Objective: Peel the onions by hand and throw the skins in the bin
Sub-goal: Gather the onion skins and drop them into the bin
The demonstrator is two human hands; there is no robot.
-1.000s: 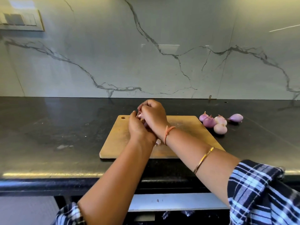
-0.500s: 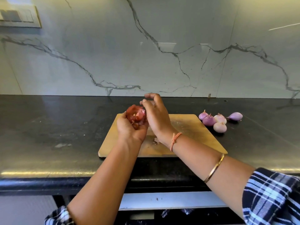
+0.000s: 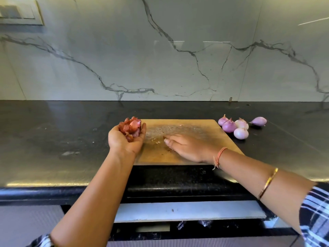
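My left hand (image 3: 122, 142) is palm up at the left end of the wooden cutting board (image 3: 192, 126), cupping a heap of reddish-brown onion skins (image 3: 131, 127). My right hand (image 3: 187, 148) lies palm down on the board with straight fingers, its fingertips next to a few small skin scraps (image 3: 154, 139). Several peeled, pale purple onions (image 3: 235, 126) lie in a cluster on the black counter just right of the board.
The black stone counter (image 3: 53, 139) runs wall to wall under a marble backsplash. Below the counter's front edge a pale panel (image 3: 188, 210) juts out, with dark crumpled plastic (image 3: 194, 224) under it. A switch plate (image 3: 19, 13) is at the top left.
My hands have come apart. The left one turned palm up with the skins and moved left. The right one dropped flat onto the board.
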